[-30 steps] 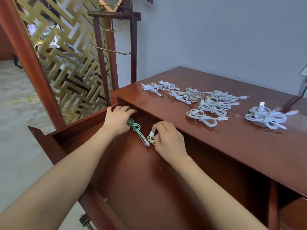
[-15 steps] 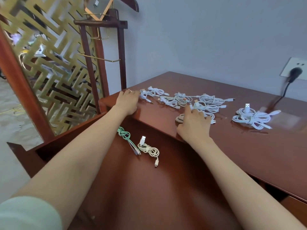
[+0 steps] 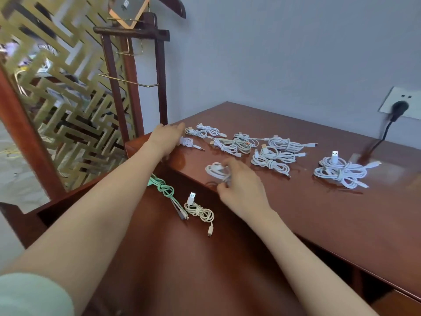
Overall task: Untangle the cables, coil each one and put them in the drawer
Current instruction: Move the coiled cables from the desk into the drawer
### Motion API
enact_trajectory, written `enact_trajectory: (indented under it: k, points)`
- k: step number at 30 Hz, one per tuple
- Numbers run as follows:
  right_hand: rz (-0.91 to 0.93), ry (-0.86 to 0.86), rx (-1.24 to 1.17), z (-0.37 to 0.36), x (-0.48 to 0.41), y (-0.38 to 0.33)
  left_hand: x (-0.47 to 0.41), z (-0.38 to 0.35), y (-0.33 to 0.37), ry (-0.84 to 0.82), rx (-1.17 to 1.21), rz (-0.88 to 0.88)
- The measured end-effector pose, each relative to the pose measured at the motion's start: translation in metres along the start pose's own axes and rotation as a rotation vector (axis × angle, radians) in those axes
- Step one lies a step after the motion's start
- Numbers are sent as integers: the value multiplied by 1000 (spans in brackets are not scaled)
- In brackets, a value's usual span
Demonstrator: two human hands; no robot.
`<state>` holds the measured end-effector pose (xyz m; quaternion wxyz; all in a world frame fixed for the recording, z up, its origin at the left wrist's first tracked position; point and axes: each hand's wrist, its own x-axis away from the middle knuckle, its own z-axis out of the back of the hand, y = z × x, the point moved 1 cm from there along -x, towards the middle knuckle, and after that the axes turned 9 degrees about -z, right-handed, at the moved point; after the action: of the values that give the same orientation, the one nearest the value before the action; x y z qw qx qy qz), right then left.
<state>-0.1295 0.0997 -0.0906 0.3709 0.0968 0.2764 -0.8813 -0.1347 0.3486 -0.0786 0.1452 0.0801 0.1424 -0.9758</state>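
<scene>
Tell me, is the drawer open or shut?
Open. The drawer is pulled out from under the desk top, and a green cable and a cream cable lie on its floor.

Two hands work here: left hand [image 3: 167, 139] and right hand [image 3: 242, 190]. Two coiled cables lie in the drawer [image 3: 159, 258] below the right fingers: one green cable [image 3: 165, 190] and one cream cable [image 3: 200, 212]. The right fingers curl on one white coil [image 3: 215, 171]. One small coil [image 3: 187, 141] lies beside the left fingertips. Roughly nine far coils [image 3: 278, 153] lie beyond the fingers, overlapping too much for an exact count.
</scene>
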Motion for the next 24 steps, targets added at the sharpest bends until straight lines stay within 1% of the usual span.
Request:
enact_trajectory:
  k: [4,6,8,10,13,15,17,20,22,24]
  points:
    - [201,23,-34,-20,17,-26,11,-3,-16,-11,-9,-76]
    - [255,29,-2,-27,24,-35,16,-6,-19,29,-2,-81]
    - [298,31,43,-34,27,-39,25,-6,-19,108,78,-102]
    - [286,-49,26,-41,33,-41,38,-6,-21,175,154,-182]
    - [218,-179,-20,-51,39,-40,63,-9,-23,293,139,-326]
    - [152,-260,-33,-57,42,-38,78,-13,-25,336,121,-395]
    - [124,-321,-37,-64,45,-36,89,-17,-29,334,85,-442]
    - [115,-369,-61,-70,50,-35,107,-22,-36,310,34,-506]
    - [101,-358,-95,-72,51,-35,119,-26,-37,280,17,-533]
    - [102,-338,-109,-74,53,-35,130,-32,-33,187,42,-537]
